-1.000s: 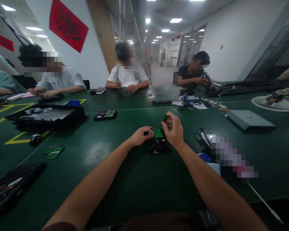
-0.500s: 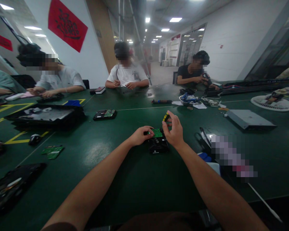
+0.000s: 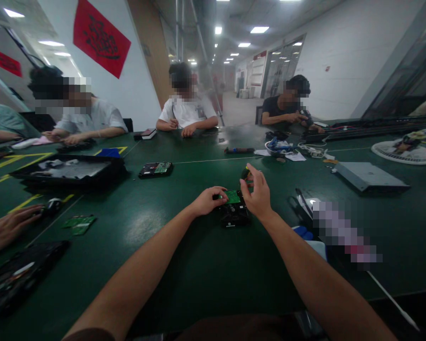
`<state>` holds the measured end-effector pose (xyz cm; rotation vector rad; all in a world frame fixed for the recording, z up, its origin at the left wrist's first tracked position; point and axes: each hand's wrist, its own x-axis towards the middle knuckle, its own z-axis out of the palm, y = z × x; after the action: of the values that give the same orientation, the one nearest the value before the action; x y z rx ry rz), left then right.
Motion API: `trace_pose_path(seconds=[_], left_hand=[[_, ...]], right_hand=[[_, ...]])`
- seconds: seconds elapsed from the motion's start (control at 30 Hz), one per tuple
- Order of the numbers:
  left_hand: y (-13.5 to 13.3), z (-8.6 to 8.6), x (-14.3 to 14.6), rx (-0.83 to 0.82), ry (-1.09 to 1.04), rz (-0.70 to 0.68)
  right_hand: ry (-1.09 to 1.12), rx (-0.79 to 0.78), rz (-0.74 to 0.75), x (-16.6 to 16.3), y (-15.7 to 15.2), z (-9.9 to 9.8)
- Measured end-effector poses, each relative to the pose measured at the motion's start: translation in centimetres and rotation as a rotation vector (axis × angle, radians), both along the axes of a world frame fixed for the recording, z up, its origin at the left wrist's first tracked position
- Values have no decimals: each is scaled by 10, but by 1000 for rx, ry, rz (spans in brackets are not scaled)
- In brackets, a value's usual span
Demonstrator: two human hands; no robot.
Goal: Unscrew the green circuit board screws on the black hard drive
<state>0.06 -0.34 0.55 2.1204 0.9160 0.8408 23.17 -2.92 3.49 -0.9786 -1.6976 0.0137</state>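
Note:
A small black device with a green circuit board lies on the table in front of me. My left hand grips its left side with curled fingers, the fingertips at the board's edge. My right hand is closed on the black and yellow handle of a screwdriver, held roughly upright above the device's right side. The screwdriver's shaft and tip are hidden behind my fingers.
Left of me are a loose green circuit board, a black casing and a black tray. Another person's hand reaches to a black mouse-like object. A grey metal box stands right. Several people sit opposite.
The screwdriver handle has turned in my right hand, showing less yellow. At the left, another person's hand has come further in, up to the mouse-like object. My left hand stays in place.

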Motion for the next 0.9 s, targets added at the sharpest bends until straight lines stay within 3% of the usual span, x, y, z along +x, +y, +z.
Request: trace_pose_path(seconds=[0.9], left_hand=[[-2, 3, 1, -5, 18, 9]], right_hand=[[-7, 23, -24, 0, -2, 2]])
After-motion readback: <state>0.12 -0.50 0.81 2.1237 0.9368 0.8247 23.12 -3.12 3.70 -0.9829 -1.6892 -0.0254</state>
